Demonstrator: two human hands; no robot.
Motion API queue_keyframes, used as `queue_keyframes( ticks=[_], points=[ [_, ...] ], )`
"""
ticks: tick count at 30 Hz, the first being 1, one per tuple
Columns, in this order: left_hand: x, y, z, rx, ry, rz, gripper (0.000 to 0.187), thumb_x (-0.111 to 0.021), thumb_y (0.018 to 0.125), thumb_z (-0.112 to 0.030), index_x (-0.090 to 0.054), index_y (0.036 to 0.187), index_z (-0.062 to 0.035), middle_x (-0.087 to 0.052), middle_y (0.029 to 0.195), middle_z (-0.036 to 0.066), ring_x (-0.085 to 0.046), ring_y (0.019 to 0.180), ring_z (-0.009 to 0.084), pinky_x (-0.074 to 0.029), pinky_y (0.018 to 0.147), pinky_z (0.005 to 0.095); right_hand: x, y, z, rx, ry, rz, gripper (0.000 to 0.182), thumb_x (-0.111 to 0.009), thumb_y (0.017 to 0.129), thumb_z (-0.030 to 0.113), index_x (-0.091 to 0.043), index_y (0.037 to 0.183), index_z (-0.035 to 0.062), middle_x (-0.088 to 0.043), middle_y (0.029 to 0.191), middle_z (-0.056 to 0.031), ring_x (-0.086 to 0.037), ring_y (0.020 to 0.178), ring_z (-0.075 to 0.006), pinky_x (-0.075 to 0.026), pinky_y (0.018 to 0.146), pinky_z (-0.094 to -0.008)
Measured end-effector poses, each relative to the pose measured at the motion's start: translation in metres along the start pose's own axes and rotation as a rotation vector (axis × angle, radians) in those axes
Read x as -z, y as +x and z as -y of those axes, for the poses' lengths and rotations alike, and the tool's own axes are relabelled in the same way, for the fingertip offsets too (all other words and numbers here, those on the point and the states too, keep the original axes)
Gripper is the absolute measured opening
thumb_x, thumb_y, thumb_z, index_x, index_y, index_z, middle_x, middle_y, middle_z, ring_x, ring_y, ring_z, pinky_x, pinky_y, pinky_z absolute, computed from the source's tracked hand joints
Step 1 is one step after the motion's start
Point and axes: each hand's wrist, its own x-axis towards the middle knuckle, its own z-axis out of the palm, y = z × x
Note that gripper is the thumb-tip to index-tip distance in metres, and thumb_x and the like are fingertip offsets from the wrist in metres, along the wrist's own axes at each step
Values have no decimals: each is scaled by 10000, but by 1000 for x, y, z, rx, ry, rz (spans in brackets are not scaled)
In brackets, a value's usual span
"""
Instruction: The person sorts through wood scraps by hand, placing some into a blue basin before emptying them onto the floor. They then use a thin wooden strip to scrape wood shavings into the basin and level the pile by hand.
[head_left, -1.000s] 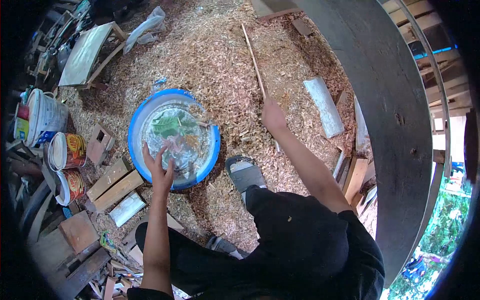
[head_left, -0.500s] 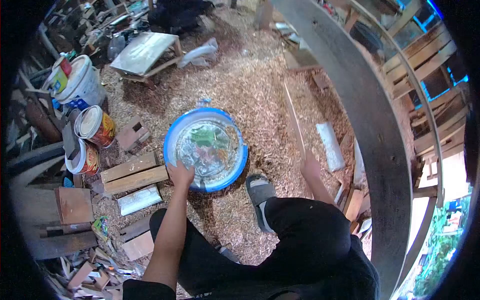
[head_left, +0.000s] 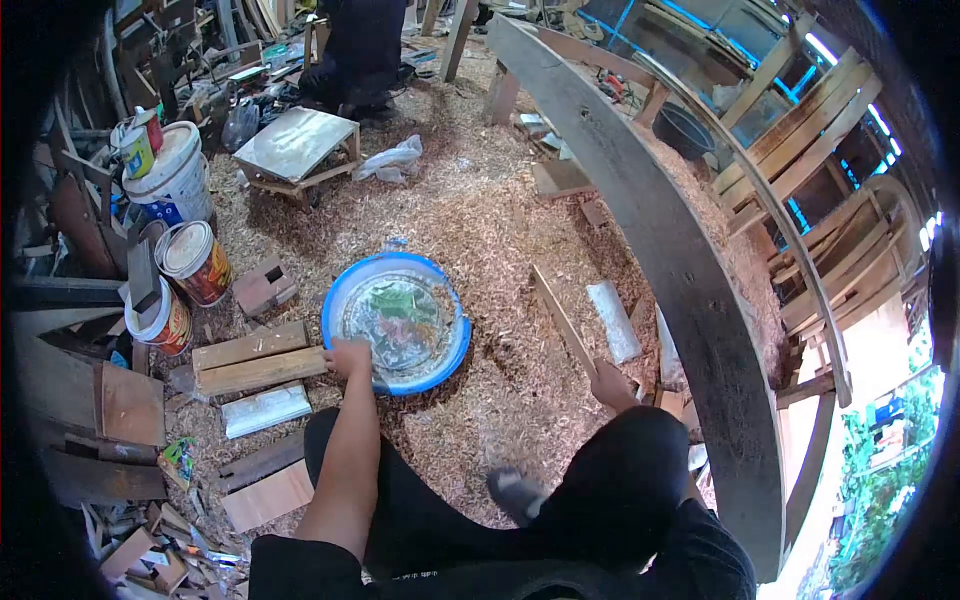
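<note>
A round blue basin [head_left: 455, 355] sits on the shavings, its pale inside showing a green and reddish pattern at the bottom. My left hand [head_left: 348, 358] is closed over its near-left rim, the fingertips partly hidden. In my right hand [head_left: 612, 386], off to the right beside my knee, is a thin wooden strip [head_left: 562, 322]. The strip points forward and slightly left, apart from the basin. A white wrapped block [head_left: 613, 322] lies just right of the strip.
Wood shavings cover the floor. A long curved plank [head_left: 650, 235] runs along my right. Paint buckets [head_left: 200, 265] and wood blocks [head_left: 255, 345] stand at left. Farther off are a low wheeled table [head_left: 298, 142] and a person in dark clothing [head_left: 362, 50].
My view has tilted up and shifted. My right foot has drawn back toward me, and the wooden strip is more tilted to the left. My left hand stays at the basin rim.
</note>
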Motion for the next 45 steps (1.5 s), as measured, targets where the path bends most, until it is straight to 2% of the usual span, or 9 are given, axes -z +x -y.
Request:
queue_keyframes(
  ticks=[3,5,9,14,18,30,32,38,45],
  points=[
    [35,-5,-10,29,-188,-49,679,-761,876,-378,-548,1435,-57,-529,1444,305,-512,1325,509,-484,1073,604,11,-4,35,-197,-8,92,562,-552,996,160,-465,1540,52,-672,1268,-342,-638,1224,-502,-509,1025,-551],
    [26,4,-3,-12,-206,-310,607,-735,910,-341,-573,1429,-69,-652,1307,306,-614,1248,469,-522,1023,557,-45,-1,4,-137,63,29,569,-563,983,133,-461,1535,40,-669,1253,-348,-650,1185,-509,-521,1006,-566],
    [23,32,50,-398,-297,-167,406,-725,918,-324,-738,1217,-48,-758,979,230,-735,942,429,-567,852,516,-113,28,-12,-19,213,-96,597,-589,959,78,-443,1535,15,-649,1246,-352,-664,1125,-521,-541,978,-593],
    [22,17,87,-393,-351,-205,323,-763,870,-255,-724,1073,-6,-728,948,216,-697,859,356,-545,809,462,-171,38,-3,-80,87,-151,657,-607,966,73,-396,1586,14,-580,1362,-320,-615,1215,-509,-520,1025,-573],
    [-8,-17,108,-480,-575,-262,332,-746,938,-158,-619,1194,12,-696,1012,151,-658,895,270,-531,824,417,-197,42,-3,5,134,-243,697,-594,947,27,-364,1602,-33,-509,1449,-354,-493,1327,-538,-430,1118,-579],
    [-36,-72,149,-382,-916,-245,247,-672,998,-34,-544,1206,5,-639,1178,118,-604,1074,212,-476,999,353,-154,70,-19,-93,333,-120,633,-579,946,33,-429,1560,77,-590,1249,-351,-622,1063,-529,-515,887,-586],
    [-46,-68,160,-308,-824,-310,257,-686,988,-55,-543,1190,16,-642,1136,121,-616,1009,219,-503,950,355,-118,76,-2,-249,324,133,565,-541,970,1,-428,1524,5,-579,1297,-350,-624,1129,-546,-543,942,-591],
    [-28,-97,148,-219,-918,-244,204,-680,998,-130,-570,1083,20,-635,990,92,-606,873,198,-523,804,365,-206,87,-9,8,31,-409,437,-577,984,46,-511,1408,-39,-558,1325,-285,-561,1225,-473,-492,1024,-514],
    [-28,-79,155,-280,-933,-175,263,-696,1020,-168,-504,899,-34,-561,897,20,-505,824,137,-462,742,332,-184,96,-26,-27,161,-209,366,-567,1000,77,-533,1347,-37,-652,1092,-301,-663,972,-501,-552,884,-584]
  ],
)
